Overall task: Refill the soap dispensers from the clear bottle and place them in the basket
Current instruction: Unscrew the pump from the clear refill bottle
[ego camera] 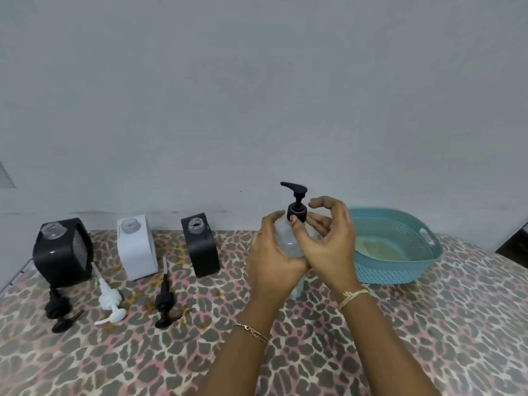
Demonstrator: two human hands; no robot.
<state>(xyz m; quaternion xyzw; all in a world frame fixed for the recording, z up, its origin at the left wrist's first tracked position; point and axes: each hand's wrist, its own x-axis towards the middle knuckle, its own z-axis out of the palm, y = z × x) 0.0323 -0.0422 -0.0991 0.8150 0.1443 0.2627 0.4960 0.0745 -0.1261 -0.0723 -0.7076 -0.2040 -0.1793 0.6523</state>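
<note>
- Left hand [274, 252] gripped the clear bottle [289, 242] round its body, thumb up by the black collar.
- Bottle was upright, mid-scene. I couldn't tell if its base touched the surface [285, 355].
- Pump head [295, 192] sat on the bottle, spout pointing left.
- Right hand [331, 238] had its fingers curled at the collar's right side, index raised. Grip or mere touch: couldn't tell.
- Three uncapped dispensers stood in a far-left row: black dispenser [63, 252], white dispenser [137, 250], second black dispenser [201, 251].
- A loose pump lay near each: black pump [60, 308], white pump [110, 300], second black pump [165, 298].
- Teal basket [400, 270] stood just right of the hands.
</note>
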